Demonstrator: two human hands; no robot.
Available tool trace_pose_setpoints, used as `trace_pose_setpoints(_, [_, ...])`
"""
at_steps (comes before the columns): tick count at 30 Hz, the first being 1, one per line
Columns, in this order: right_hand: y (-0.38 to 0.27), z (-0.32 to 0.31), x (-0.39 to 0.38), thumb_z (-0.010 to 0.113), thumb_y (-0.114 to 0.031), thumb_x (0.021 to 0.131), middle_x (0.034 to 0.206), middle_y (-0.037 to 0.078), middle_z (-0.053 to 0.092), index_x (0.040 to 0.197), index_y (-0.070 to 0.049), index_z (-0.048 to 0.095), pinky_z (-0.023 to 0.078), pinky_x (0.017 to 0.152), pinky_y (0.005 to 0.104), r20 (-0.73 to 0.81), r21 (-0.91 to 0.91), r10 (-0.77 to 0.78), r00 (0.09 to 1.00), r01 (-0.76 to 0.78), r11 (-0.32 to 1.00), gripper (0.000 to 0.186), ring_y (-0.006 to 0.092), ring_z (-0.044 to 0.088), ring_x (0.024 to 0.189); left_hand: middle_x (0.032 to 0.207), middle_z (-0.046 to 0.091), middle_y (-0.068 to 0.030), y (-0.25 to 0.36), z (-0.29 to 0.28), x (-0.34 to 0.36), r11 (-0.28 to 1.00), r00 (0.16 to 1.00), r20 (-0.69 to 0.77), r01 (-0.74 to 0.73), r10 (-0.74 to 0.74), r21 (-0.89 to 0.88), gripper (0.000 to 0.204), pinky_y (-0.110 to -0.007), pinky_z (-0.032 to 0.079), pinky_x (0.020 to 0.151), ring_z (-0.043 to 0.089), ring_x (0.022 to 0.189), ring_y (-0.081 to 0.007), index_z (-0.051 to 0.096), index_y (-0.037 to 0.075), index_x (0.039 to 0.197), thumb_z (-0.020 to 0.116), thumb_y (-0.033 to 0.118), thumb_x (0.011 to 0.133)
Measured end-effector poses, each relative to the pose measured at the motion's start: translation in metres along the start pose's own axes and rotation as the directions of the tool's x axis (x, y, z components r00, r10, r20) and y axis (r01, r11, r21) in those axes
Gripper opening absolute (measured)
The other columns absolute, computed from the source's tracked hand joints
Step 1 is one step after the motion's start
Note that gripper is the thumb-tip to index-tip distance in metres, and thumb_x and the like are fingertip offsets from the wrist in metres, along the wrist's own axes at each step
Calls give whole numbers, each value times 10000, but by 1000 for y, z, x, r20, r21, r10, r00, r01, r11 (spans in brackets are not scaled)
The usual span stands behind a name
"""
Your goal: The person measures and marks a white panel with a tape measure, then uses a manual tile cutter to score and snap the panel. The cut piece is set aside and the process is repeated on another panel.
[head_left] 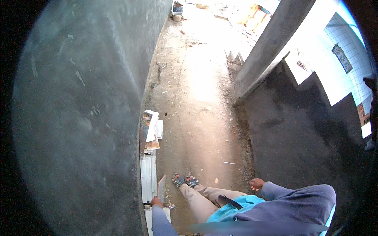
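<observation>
My left hand [156,201] reaches down beside the wall, its fingers closed on the lower end of a thin flat tile [161,188] with a brownish face. The tile stands tilted on its edge. Right beside it, a row of white tiles [148,177] lines the foot of the wall. Farther along is a loose stack of white and brown-stained pieces [152,131]. Out to the right, away from the tiles, my right hand [256,184] hangs with its fingers curled in, and nothing shows in it.
A dark plastered wall [86,118] rises on the left. On the right stand a grey pillar [271,51] and a low dark wall [299,129]. Rubble and chips litter the dirt-coloured floor [197,145]. Two buckets [177,16] stand at the far end. My sandalled feet [185,180] are near the tiles.
</observation>
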State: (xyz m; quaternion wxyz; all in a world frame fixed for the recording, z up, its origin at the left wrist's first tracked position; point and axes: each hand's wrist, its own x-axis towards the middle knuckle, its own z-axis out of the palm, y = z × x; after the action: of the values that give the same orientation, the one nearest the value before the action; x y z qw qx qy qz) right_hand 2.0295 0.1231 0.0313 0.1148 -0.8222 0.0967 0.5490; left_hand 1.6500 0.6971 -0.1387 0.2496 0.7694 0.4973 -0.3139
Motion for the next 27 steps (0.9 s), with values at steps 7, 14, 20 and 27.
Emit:
trace_pose_setpoints(7, [-68,27,-5,533,-326,1076,1114,118,735,1369,-30,617,575,791,349,214,-207,-52,975,98,973,425,173,707,945,1357,646,-198,-40,24,79,872,938,291,-296,189,391,389,-501,559,959,667,1181,-396,593,53,1329,598,297,1026])
trace_pose_setpoints(14, [-190,76,-48,547,-311,1074,1082,89,719,1352,-37,619,565,732,334,18,174,-215,977,208,963,397,183,718,893,1039,750,-213,-49,5,110,1000,1000,-10,-13,13,-11,229,-524,579,872,729,1029,-401,680,70,1088,665,277,991])
trace_pose_setpoints(20, [-190,88,-66,542,-306,1076,1056,78,737,1348,-47,629,559,732,321,27,88,-164,986,161,983,385,175,711,864,1055,755,-186,-41,-18,117,998,998,-56,-9,6,-57,232,-525,579,863,731,1021,-394,679,88,1106,667,293,999])
trace_pose_setpoints(27, [-174,101,-79,547,-301,1077,1019,83,742,1322,-35,648,558,749,312,15,-27,-141,990,142,990,375,166,704,858,1039,755,-202,-59,-39,150,985,985,-155,47,-73,-167,181,-548,551,850,724,1003,-414,683,76,1082,611,228,1017])
